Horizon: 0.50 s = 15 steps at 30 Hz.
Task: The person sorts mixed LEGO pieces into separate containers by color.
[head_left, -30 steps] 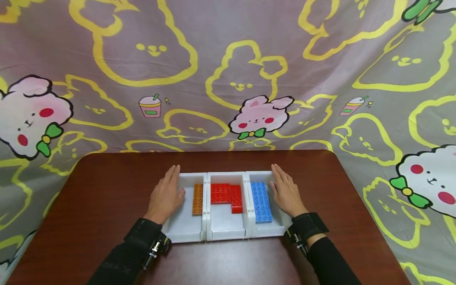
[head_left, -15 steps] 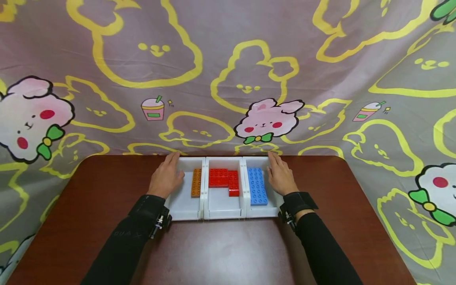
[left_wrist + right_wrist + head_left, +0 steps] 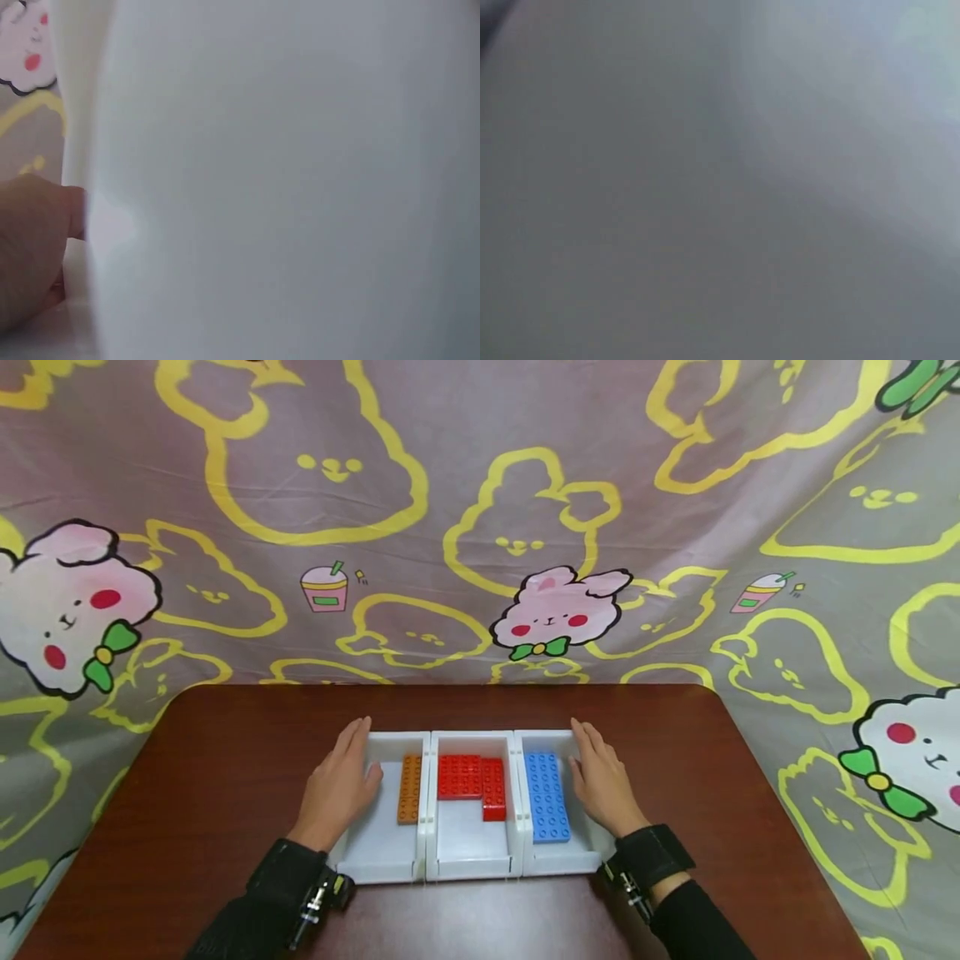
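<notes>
Head view: three white bins sit side by side on the table (image 3: 225, 760) as one row. Landmark is the middle bin (image 3: 469, 852). Left of it, the left bin (image 3: 378, 856) holds an orange brick (image 3: 408, 788), lying flat against the wall it shares with the middle bin. The middle bin has red bricks (image 3: 474, 782) in an L at its far end; its near half is bare floor. Right of it, the right bin (image 3: 562, 857) holds a blue plate (image 3: 547, 797), flat, also hard against the shared wall.

Left hand (image 3: 337, 789) lies flat on the outer wall of the left bin, fingers straight and together, thumb hooked over the rim into the bin. Right hand (image 3: 603, 781) mirrors it on the outer wall of the right bin. Neither grips anything; both palms bear inward toward the middle bin. My read: squeezing from both ends is what keeps three loose bins moving as one block, which fits the symmetric pose.

Left wrist view: almost all white blur, most likely the bin wall right up against the lens. A bit of that hand shows at the left edge (image 3: 30, 247), touching the white surface. Patterned cloth (image 3: 30, 112) shows above it.

Right wrist view: flat grey blur only. Can't tell anything about the hand from it.
</notes>
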### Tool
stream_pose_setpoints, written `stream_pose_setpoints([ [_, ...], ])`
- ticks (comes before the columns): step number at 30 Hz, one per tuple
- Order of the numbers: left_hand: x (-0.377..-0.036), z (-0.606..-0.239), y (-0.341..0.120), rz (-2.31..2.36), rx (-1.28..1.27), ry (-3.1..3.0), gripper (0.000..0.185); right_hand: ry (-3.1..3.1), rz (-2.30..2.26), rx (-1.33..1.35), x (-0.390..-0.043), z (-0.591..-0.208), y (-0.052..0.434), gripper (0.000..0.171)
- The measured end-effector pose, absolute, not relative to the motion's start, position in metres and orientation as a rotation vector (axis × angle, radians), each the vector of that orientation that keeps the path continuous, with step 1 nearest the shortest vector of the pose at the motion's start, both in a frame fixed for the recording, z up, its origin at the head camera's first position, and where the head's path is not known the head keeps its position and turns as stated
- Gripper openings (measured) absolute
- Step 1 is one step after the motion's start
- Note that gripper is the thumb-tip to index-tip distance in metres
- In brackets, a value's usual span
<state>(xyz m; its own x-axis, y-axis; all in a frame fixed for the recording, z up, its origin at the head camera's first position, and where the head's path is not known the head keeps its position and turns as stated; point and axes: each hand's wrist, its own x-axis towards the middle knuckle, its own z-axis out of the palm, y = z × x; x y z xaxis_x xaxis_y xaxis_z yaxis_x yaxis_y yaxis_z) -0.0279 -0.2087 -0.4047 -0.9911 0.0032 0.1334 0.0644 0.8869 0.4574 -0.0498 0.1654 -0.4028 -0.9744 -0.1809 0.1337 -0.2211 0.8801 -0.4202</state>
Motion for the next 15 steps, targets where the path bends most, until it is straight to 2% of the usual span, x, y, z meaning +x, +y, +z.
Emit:
stream_pose_setpoints([
  [6,-0.018,-0.405,-0.208,-0.735,-0.025,-2.915,0.071,-2.929,0.675,0.335,-0.041,-0.404,0.165,0.062],
  [11,-0.032,-0.404,-0.211,-0.74,-0.02,-2.906,0.069,-2.903,0.632,0.384,-0.065,-0.405,0.164,0.06],
  [15,-0.057,-0.404,-0.214,-0.733,-0.029,-2.911,0.067,-2.925,0.638,0.395,-0.093,-0.405,0.162,0.06],
])
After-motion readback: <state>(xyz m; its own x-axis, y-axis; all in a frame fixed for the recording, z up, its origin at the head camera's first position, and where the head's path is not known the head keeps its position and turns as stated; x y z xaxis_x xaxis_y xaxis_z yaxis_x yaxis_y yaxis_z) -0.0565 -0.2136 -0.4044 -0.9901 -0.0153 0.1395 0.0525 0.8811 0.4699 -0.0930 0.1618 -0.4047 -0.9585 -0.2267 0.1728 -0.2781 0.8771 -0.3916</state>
